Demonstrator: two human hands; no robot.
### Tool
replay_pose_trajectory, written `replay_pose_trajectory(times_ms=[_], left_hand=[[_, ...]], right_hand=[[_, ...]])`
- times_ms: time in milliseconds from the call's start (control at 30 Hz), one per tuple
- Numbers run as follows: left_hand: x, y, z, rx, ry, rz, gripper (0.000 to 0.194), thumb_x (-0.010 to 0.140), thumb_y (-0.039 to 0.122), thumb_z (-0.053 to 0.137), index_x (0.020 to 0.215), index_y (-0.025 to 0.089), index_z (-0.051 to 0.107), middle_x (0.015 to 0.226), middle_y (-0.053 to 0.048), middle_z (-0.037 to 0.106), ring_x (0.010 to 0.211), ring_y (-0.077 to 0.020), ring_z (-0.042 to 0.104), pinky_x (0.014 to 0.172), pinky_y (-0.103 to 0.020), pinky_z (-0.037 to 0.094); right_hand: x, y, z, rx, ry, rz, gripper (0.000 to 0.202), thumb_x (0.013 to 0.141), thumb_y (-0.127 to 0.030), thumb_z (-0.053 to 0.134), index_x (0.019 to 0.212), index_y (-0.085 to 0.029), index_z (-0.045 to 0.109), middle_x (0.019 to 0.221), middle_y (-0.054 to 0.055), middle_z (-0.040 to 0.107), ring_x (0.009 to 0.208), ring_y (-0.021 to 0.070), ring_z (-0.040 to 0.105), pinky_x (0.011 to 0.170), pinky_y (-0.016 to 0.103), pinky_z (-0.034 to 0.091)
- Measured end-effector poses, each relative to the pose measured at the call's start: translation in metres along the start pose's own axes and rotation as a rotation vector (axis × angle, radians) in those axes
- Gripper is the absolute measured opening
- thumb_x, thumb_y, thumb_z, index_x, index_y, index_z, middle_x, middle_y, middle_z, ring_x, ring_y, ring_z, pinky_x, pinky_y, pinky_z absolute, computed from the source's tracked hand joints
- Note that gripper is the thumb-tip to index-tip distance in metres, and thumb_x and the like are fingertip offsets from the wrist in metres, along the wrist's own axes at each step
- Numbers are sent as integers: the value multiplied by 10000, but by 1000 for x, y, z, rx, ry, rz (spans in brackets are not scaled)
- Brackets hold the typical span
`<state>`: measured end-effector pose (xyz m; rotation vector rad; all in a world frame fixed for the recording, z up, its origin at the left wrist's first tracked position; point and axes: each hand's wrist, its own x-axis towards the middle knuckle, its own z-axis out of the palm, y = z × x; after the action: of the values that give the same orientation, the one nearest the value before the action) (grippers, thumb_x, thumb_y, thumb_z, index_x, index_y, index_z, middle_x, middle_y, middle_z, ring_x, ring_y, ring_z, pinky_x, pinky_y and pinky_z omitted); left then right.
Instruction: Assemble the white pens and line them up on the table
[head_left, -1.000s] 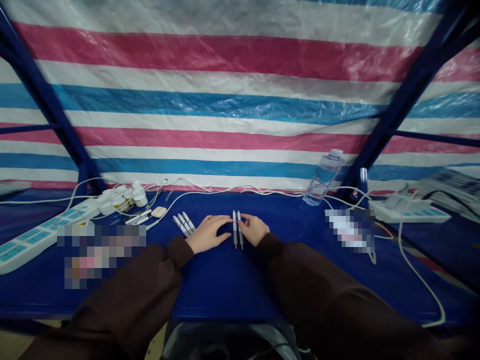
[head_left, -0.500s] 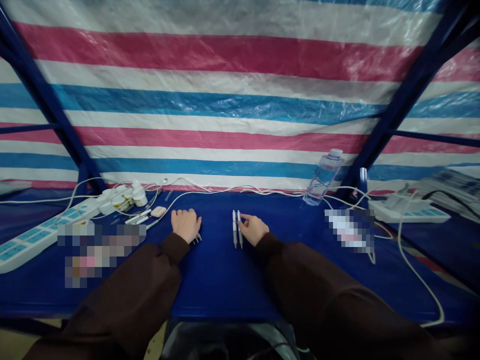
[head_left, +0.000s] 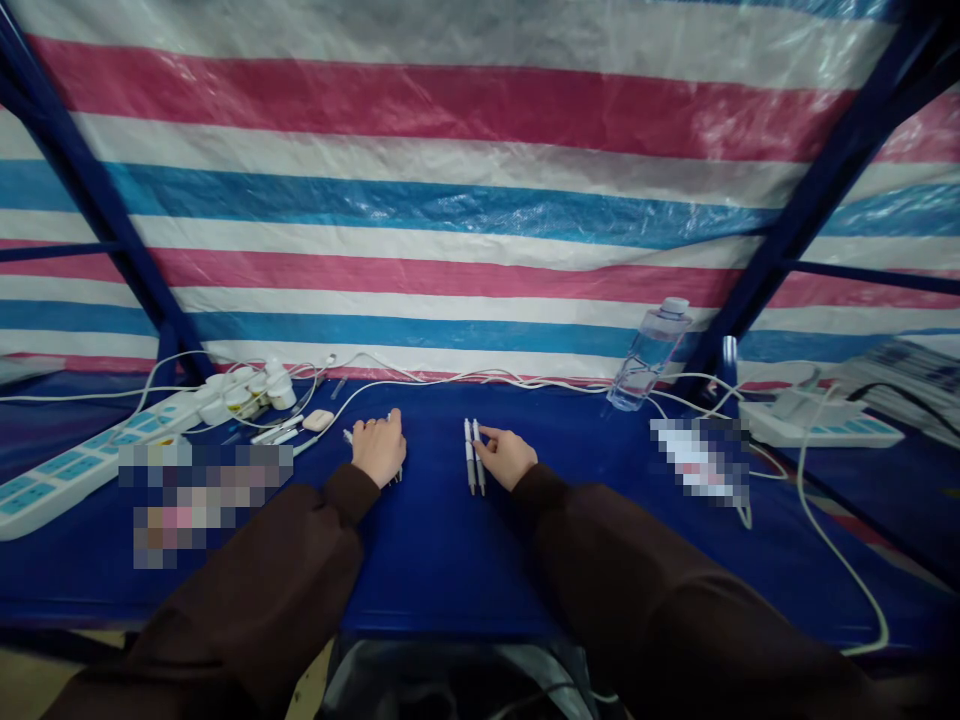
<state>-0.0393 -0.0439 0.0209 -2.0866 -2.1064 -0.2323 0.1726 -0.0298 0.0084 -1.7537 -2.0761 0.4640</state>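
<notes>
Two white pens with grey tips [head_left: 470,458] lie side by side, upright in the view, at the middle of the blue table [head_left: 442,560]. My right hand [head_left: 506,457] is at their right side, its thumb and curled forefinger closed at the right-hand pen. My left hand [head_left: 379,449] rests palm down further left, fingers bent over several thin pens [head_left: 400,472] whose ends poke out beneath it. The palm and most of those pens are hidden, so its grip on them cannot be made out.
A power strip [head_left: 67,465] with plugs, a beige case [head_left: 318,420] and white pens [head_left: 277,432] lie left. Right are a clear bottle [head_left: 649,355], another power strip [head_left: 825,422] and a cable [head_left: 817,530]. Striped sheeting [head_left: 450,220] hangs behind.
My left hand has shifted slightly to the right and turned, and a pen end now shows at its left side. My right hand and the two middle pens stay nearly where they were.
</notes>
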Motion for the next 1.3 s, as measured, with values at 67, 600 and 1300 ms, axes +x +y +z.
replay_pose_trajectory(times_ms=[67,600,1300], left_hand=[[0,0,0,-17,4,19,286,807,210,385,1065,121,474,819,-142,659,865,-297,603,765,-400,343],[3,11,-3,-937,375,34,367,807,283,488,1152,191,403,773,4,602,532,-102,563,560,-228,445],[-1,15,-7,-830,544,543,94,783,202,587,781,227,676,826,-10,705,854,-172,645,801,-325,451]], right_hand=[[0,0,0,-5,3,-6,378,833,-352,469,1178,-240,574,644,-27,651,696,135,619,532,203,334],[-1,-2,-2,27,-8,44,385,832,-356,474,1177,-215,574,681,-9,660,757,151,622,580,212,366],[-2,3,3,-149,557,-370,548,762,-49,376,1290,-174,456,1279,107,487,1175,249,389,894,374,337]])
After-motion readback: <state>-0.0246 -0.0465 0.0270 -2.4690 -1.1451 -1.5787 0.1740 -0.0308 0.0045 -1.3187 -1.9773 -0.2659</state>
